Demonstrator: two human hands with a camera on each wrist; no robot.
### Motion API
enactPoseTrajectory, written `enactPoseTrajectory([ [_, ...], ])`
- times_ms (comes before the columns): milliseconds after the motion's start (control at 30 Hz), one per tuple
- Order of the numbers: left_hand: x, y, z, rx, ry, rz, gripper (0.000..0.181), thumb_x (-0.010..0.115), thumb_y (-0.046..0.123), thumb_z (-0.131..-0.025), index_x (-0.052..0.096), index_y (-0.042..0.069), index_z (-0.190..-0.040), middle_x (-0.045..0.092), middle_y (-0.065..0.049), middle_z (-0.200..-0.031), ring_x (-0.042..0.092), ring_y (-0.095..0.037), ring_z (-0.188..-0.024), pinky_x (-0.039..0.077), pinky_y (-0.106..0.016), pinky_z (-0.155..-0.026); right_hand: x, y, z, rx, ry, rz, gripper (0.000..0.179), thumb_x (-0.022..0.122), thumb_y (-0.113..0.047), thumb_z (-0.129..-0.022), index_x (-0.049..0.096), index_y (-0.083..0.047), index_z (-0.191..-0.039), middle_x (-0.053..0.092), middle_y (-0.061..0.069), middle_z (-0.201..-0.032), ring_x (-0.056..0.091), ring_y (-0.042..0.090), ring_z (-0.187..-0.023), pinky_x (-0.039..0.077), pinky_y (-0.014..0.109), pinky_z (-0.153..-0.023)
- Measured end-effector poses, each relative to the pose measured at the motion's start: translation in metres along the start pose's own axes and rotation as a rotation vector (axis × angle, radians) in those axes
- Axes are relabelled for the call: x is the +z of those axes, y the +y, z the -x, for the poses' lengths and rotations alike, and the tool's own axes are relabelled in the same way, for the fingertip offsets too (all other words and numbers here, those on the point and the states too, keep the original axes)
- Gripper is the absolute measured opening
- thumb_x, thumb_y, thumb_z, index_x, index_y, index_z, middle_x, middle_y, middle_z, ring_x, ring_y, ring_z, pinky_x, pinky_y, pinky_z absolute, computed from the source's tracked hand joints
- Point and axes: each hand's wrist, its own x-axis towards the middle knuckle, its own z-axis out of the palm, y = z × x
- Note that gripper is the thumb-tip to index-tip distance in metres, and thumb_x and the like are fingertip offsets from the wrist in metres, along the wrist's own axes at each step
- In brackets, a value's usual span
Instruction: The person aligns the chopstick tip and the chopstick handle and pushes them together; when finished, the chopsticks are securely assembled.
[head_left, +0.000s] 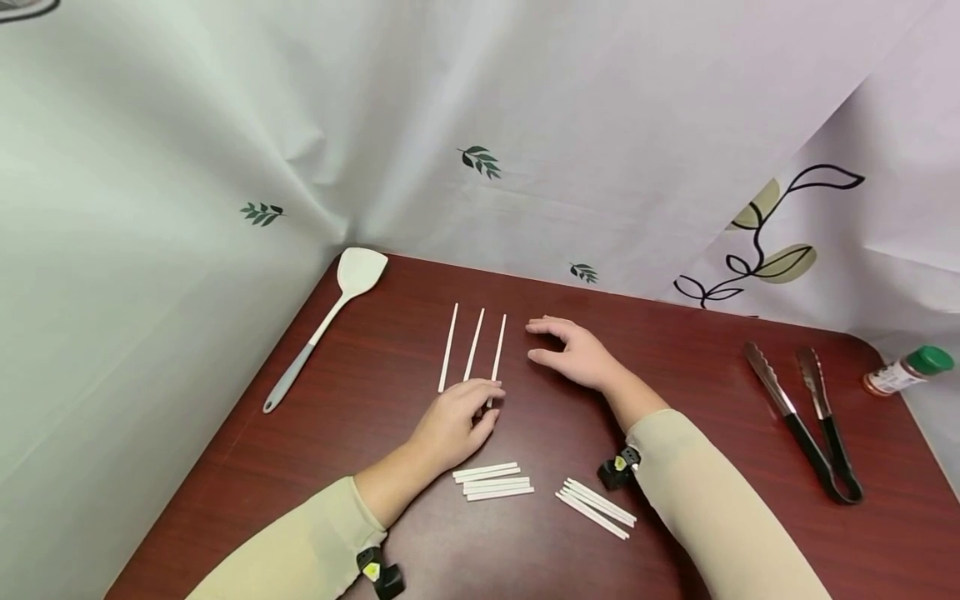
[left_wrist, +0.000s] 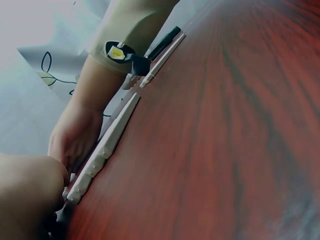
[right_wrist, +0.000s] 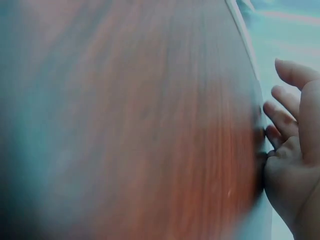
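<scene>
Three slim white sticks (head_left: 448,348) lie apart, side by side and lengthwise, on the dark red table. My left hand (head_left: 450,421) is over the near ends of the middle stick (head_left: 475,343) and the rightmost stick (head_left: 499,346). Its fingers cross the rightmost one, whose tip shows in the gap between finger and thumb. To the right of the row, my right hand (head_left: 573,354) has its thumb and fingers spread with nothing between them. Those fingers also appear apart in the right wrist view, where the hand (right_wrist: 295,145) is at the right edge.
Closer to me lie two groups of white sticks, one group (head_left: 495,483) near my left wrist, another (head_left: 596,508) by my right sleeve. A white spatula (head_left: 326,325) lies at the left edge. At the right are black-handled tongs (head_left: 813,425) and a green-capped bottle (head_left: 903,373).
</scene>
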Motion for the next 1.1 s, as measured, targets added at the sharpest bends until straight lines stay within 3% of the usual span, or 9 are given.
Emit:
enactPoseTrajectory([
  [167,-0.001,0.000,0.000,0.007,-0.022,0.041,0.025,0.080,0.012,-0.092,0.075,0.006,-0.115,0.074,-0.010,-0.123,0.070,-0.022,-0.114,0.055,-0.037,-0.097,-0.004,0.009,0.016,-0.053,0.042,-0.037,0.040,0.079,-0.021,-0.096,0.074,-0.010,-0.134,0.065,0.006,-0.146,0.050,0.028,-0.146,0.036,0.052,-0.120],
  [300,-0.001,0.001,-0.001,0.013,-0.039,0.049,0.025,0.078,0.015,-0.094,0.075,0.006,-0.117,0.074,-0.009,-0.120,0.069,-0.021,-0.114,0.052,-0.039,-0.101,-0.006,0.015,0.032,-0.067,0.090,-0.065,0.032,0.080,-0.018,-0.096,0.078,-0.012,-0.127,0.070,0.003,-0.140,0.058,0.024,-0.139,0.040,0.048,-0.117],
  [433,-0.002,0.002,-0.001,0.036,-0.039,0.041,0.024,0.078,0.015,-0.093,0.076,0.006,-0.115,0.074,-0.005,-0.113,0.070,-0.020,-0.109,0.051,-0.039,-0.103,-0.008,0.018,0.051,-0.066,0.131,-0.105,0.030,0.081,-0.016,-0.096,0.079,-0.012,-0.126,0.072,0.001,-0.136,0.062,0.021,-0.133,0.042,0.036,-0.114],
  [600,-0.003,0.004,0.001,0.067,-0.039,0.009,0.022,0.079,0.018,-0.091,0.077,0.009,-0.111,0.076,0.000,-0.105,0.070,-0.019,-0.100,0.052,-0.040,-0.100,-0.008,0.022,0.076,-0.071,0.197,-0.105,0.028,0.081,-0.012,-0.094,0.080,-0.013,-0.122,0.076,0.001,-0.124,0.067,0.018,-0.122,0.044,0.021,-0.105],
  [767,-0.005,0.007,0.003,0.069,-0.049,0.013,0.021,0.080,0.019,-0.091,0.078,0.011,-0.110,0.075,0.002,-0.103,0.069,-0.018,-0.096,0.052,-0.038,-0.098,-0.007,0.024,0.096,-0.076,0.261,-0.102,0.024,0.082,-0.008,-0.093,0.082,-0.014,-0.116,0.078,0.000,-0.115,0.068,0.014,-0.114,0.046,0.020,-0.101],
  [1000,-0.006,0.012,0.009,0.098,-0.056,0.042,0.019,0.080,0.018,-0.091,0.078,0.011,-0.108,0.075,0.003,-0.102,0.068,-0.015,-0.093,0.052,-0.034,-0.093,-0.004,0.022,0.114,-0.135,0.311,-0.093,0.026,0.085,-0.001,-0.088,0.082,-0.010,-0.113,0.078,0.005,-0.112,0.070,0.024,-0.110,0.045,0.016,-0.099],
  [1100,-0.005,0.014,0.012,0.104,-0.052,0.054,0.018,0.081,0.018,-0.090,0.078,0.011,-0.106,0.074,0.004,-0.101,0.067,-0.014,-0.092,0.052,-0.033,-0.091,-0.002,0.022,0.122,-0.161,0.345,-0.053,0.026,0.087,0.000,-0.085,0.083,-0.012,-0.109,0.077,0.004,-0.110,0.070,0.022,-0.107,0.044,0.013,-0.098],
])
